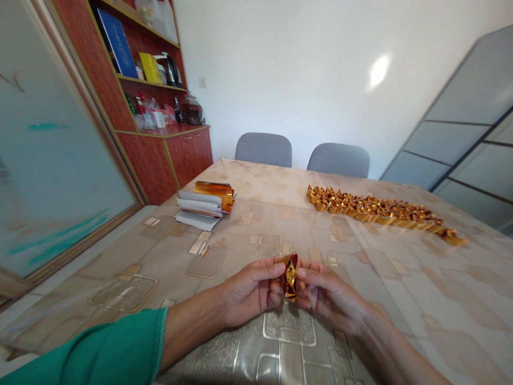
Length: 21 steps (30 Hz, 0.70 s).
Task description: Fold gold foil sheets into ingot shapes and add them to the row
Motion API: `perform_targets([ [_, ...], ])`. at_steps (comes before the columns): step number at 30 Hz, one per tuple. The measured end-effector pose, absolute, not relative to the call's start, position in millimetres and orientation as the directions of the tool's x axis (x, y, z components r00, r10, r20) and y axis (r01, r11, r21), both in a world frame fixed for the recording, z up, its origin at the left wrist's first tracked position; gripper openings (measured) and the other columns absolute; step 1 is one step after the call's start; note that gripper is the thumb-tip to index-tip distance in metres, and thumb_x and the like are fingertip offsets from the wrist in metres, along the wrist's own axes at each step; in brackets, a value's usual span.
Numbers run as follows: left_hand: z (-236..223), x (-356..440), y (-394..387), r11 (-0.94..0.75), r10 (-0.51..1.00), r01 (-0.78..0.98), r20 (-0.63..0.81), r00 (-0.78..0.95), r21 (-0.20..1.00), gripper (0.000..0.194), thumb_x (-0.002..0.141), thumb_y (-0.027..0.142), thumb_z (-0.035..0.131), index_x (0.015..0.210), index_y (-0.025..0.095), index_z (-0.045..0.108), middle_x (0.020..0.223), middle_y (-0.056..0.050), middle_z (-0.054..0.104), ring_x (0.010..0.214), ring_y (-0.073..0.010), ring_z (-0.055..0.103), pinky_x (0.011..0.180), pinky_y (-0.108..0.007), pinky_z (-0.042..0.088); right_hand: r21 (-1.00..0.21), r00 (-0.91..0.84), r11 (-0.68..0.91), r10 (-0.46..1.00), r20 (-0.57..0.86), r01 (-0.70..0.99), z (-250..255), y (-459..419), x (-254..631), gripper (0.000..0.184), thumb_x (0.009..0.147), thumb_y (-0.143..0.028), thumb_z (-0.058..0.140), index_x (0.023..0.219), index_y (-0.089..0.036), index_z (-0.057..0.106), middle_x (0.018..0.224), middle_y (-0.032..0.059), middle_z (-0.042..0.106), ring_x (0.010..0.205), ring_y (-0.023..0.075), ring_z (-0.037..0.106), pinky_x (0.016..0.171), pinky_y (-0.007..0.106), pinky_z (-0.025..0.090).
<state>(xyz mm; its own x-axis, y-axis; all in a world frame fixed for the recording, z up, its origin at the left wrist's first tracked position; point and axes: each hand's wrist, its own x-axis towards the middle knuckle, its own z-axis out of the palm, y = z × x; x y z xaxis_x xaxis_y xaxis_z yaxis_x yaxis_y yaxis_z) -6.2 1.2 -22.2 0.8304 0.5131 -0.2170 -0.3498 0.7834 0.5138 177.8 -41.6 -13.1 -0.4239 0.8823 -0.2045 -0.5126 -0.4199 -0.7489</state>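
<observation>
A small folded piece of shiny gold foil paper (290, 278) stands upright between my two hands, above the near edge of the table. My left hand (256, 289) pinches its left side, thumb on top and fingers curled below. From the right, my right hand (326, 289) grips the other side with thumb and fingers. The fingertips hide the piece's lower and outer parts. Beyond, at the right, lie rows of similar folded gold paper pieces (372, 208) packed close together. On the left side is a stack of foil paper sheets (200, 206), gold on one face and whitish on the other.
A patterned plastic cover lies over the table (248, 256). Two grey chairs (263, 149) stand at its far side, against a white wall. To the left are a reddish cabinet (160, 155) with bottles, boxes and a kettle, and a glass door (60, 133).
</observation>
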Motion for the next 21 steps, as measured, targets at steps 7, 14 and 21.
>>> perform_targets([
  [7,-26,-7,0,0.758,0.542,-0.349,-0.232,0.808,0.551,0.028,0.077,0.026,0.081,0.099,0.012,0.069,0.089,-0.007,0.068,0.071,-0.0109,0.062,0.06,-0.018,0.047,-0.731,-0.456,-0.447,0.865,-0.208,-0.515,-12,-41,179,0.019,0.078,-0.023,0.081,0.084,-0.012,0.067,0.06,-0.0035,0.056,0.051,0.0046,0.043,0.049,0.016,0.037],
  [14,-17,-8,0,0.629,0.622,-0.365,-0.164,0.766,0.686,0.041,0.076,0.017,0.079,0.114,0.019,0.065,0.105,-0.006,0.065,0.081,-0.0119,0.063,0.065,-0.02,0.046,-0.629,-0.489,-0.535,0.83,-0.268,-0.563,-7,-40,189,0.022,0.073,-0.022,0.083,0.086,-0.013,0.067,0.056,-0.0079,0.045,0.048,0.0031,0.032,0.045,0.013,0.029],
  [21,-16,-4,-4,0.437,0.716,-0.343,-0.091,0.693,0.832,0.045,0.069,0.027,0.086,0.104,0.018,0.059,0.097,-0.005,0.066,0.083,-0.0161,0.064,0.069,-0.025,0.045,-0.771,-0.38,-0.434,0.885,-0.268,-0.467,-6,-40,180,0.03,0.071,-0.036,0.085,0.08,-0.014,0.067,0.053,-0.008,0.042,0.046,0.0038,0.03,0.043,0.015,0.025],
])
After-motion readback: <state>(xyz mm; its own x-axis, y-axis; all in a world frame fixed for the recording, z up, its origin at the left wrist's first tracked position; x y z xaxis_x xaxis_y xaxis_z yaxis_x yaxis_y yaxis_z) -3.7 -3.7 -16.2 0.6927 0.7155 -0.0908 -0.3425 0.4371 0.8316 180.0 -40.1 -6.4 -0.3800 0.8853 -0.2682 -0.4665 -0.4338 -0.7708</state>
